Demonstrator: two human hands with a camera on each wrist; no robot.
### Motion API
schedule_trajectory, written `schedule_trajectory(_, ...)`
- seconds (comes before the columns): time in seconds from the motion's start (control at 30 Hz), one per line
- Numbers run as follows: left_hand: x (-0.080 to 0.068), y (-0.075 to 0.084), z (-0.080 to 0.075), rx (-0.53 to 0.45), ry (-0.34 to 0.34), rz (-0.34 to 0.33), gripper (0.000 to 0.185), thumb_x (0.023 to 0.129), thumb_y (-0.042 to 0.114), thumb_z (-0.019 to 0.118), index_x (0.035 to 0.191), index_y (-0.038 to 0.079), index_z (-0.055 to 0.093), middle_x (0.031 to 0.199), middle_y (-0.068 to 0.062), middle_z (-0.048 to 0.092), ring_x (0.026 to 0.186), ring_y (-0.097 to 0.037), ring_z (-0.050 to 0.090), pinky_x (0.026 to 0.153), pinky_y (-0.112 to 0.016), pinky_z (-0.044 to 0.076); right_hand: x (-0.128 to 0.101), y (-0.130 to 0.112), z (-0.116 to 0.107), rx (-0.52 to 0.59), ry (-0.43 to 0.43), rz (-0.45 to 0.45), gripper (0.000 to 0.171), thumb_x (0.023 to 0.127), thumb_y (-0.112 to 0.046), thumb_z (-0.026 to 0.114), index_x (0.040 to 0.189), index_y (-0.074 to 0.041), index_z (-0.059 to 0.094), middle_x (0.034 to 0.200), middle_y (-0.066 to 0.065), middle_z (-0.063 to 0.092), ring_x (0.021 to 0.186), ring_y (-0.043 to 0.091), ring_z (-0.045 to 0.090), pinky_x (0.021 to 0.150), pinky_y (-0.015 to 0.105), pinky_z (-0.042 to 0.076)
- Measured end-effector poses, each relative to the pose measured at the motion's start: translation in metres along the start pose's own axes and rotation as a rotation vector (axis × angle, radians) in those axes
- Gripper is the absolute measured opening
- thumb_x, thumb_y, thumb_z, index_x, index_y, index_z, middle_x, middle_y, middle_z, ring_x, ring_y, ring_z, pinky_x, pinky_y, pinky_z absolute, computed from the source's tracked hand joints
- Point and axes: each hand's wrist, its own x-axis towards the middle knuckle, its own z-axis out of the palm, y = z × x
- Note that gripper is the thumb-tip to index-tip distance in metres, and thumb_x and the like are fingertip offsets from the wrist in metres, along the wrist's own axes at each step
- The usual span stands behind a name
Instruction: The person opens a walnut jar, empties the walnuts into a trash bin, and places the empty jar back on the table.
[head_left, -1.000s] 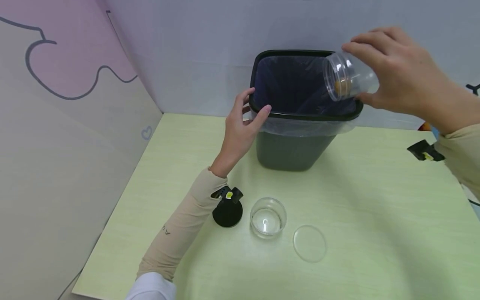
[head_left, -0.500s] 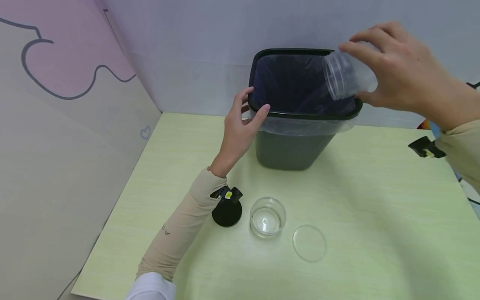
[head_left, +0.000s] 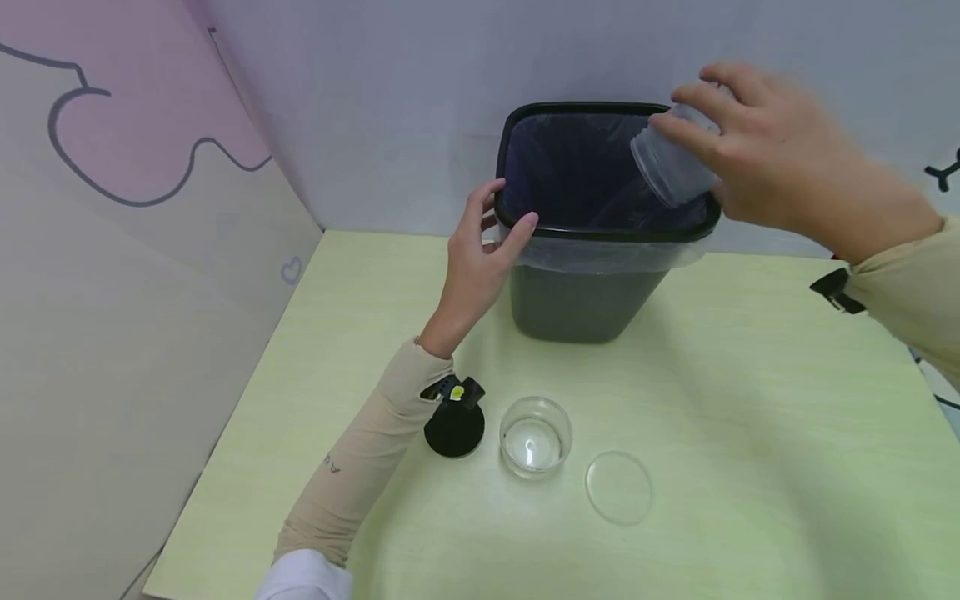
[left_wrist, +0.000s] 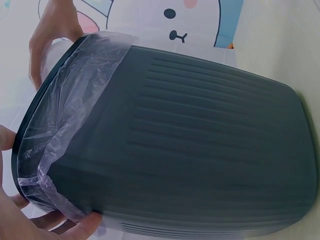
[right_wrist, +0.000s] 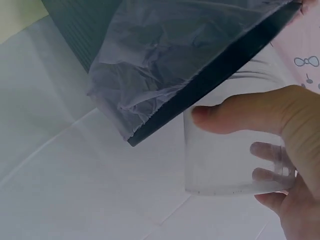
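Note:
A grey-green trash bin with a black rim and a clear liner stands at the back of the table. My left hand grips its near left corner, thumb over the front rim and fingers along the side; the left wrist view shows fingertips pressed against the wall. Over the bin's right rim, my right hand holds a clear plastic jar tipped mouth-down toward the opening. In the right wrist view the thumb and fingers wrap the jar, whose base end looks see-through. The inside bottom of the bin is too dark to make out.
On the pale green table are a round black lid by my left forearm, a short clear round container and a thin clear disc. Walls stand behind and to the left.
An orange-brown thing inside the jar's mouth one second ago is no longer seen there. My right hand has moved left and tilted the jar further down. The left hand stays put.

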Motion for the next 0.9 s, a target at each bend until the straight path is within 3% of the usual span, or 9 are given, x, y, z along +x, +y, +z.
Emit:
schedule_trajectory(0.13,-0.001,0.0,0.001,0.005,-0.004,-0.003,0.058,0.091,0.031,0.062,0.141,0.014,0.039,0.129,-0.004,0.048,0.113,-0.014,0.049,0.085,-0.034,0.049,-0.004,0.0,0.001,-0.003,-0.028,0.004,0.078,0.063,0.014,0.071,0.135,0.001,0.043,0.135,0.029,0.04,0.129,0.045,0.03,0.108,0.051,0.024)
schedule_trajectory(0.37,0.0,0.001,0.002,-0.005,0.0,0.006,0.057,0.091,0.03,0.062,0.14,0.014,0.039,0.128,-0.004,0.048,0.112,-0.014,0.05,0.085,-0.034,0.049,-0.005,0.009,-0.003,-0.023,0.023,-0.003,0.101,0.044,0.011,0.084,0.135,0.001,0.041,0.132,0.03,0.041,0.125,0.048,0.033,0.106,0.053,0.028)
schedule_trajectory(0.63,0.0,-0.002,0.002,0.001,0.015,-0.002,0.057,0.091,0.03,0.061,0.141,0.014,0.039,0.129,-0.004,0.048,0.112,-0.014,0.049,0.085,-0.034,0.049,-0.004,0.012,-0.01,-0.008,0.036,0.061,0.105,0.042,-0.001,0.089,0.135,0.001,0.039,0.127,0.031,0.042,0.117,0.049,0.037,0.098,0.056,0.036)
schedule_trajectory(0.9,0.002,-0.002,0.001,0.004,0.014,0.005,0.057,0.091,0.029,0.061,0.141,0.013,0.039,0.129,-0.005,0.048,0.111,-0.015,0.049,0.086,-0.035,0.049,0.008,0.004,-0.011,-0.073,0.063,-0.004,0.1,0.044,-0.001,0.088,0.133,-0.001,0.043,0.125,0.03,0.044,0.115,0.047,0.039,0.099,0.054,0.037)
